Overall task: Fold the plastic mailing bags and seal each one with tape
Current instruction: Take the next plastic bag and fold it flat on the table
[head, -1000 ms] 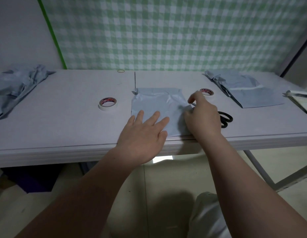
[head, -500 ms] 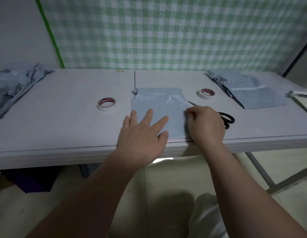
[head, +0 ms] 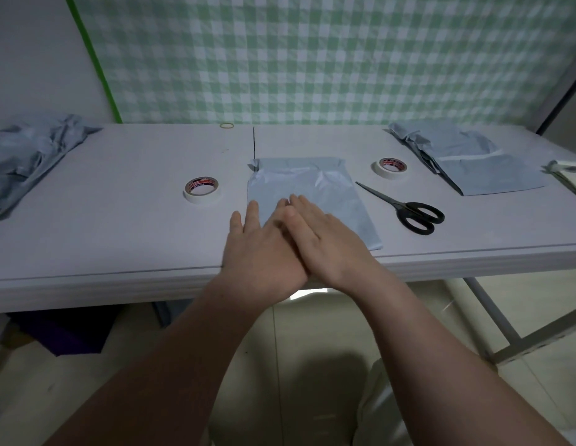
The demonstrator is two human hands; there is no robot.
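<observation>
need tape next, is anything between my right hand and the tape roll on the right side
Yes. The scissors lie flat on the table between the right hand, which rests open on the mailing bag, and the right tape roll. Their blade tips cross the straight path; reaching over them should clear it.

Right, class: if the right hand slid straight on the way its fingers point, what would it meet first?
The right hand, flat on the mailing bag, points away and leftward. It would cross more bag first, reaching its crumpled far-left corner; beyond lies bare table, perhaps the rubber band.
</observation>
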